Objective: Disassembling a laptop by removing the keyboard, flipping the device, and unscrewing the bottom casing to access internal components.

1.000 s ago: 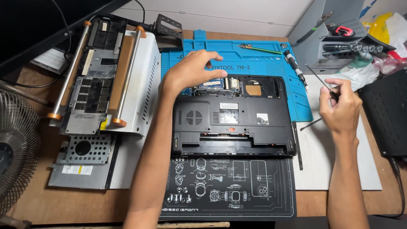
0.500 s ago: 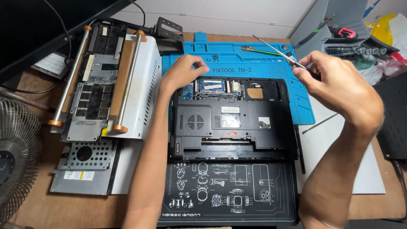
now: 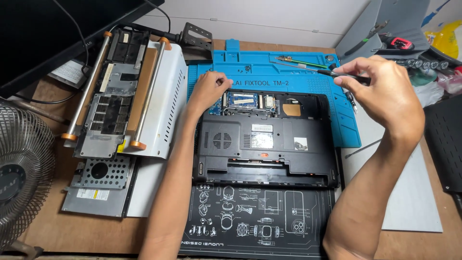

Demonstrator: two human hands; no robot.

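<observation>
Overhead view of a repair bench. My left hand (image 3: 210,88) rests, fingers curled loosely and holding nothing, on the far left corner of the black plastic laptop base (image 3: 265,144), which lies underside up, partly on the blue silicone repair mat (image 3: 269,65) and partly on the black printed work mat with white diagrams (image 3: 255,224). My right hand (image 3: 385,96) is closed in a pinch on a slim dark-handled screwdriver (image 3: 344,75), held above the mat beyond the laptop's far right corner, its tip not touching the laptop.

I judge the step in hand to be work in the open bay along the far edge, where the green memory module (image 3: 239,99) and a copper-coloured round patch (image 3: 291,110) are exposed. To do it well, I keep the left hand pressing the base flat so it cannot slide, bring the driver down upright rather than slanted, seat the tip fully before turning, and keep the shaft clear of the exposed board.

Count: one laptop base; one screwdriver in hand; two mats; at least two slim tools (image 3: 296,61) lying on the blue mat's far edge, though I cannot tell their kind. On the wooden surface (image 3: 48,226) to the left: one white machine with two metal rollers (image 3: 139,91), one perforated grey metal plate (image 3: 98,185), one wire-guarded fan (image 3: 21,178). One dark monitor (image 3: 43,33) stands at far left.
</observation>
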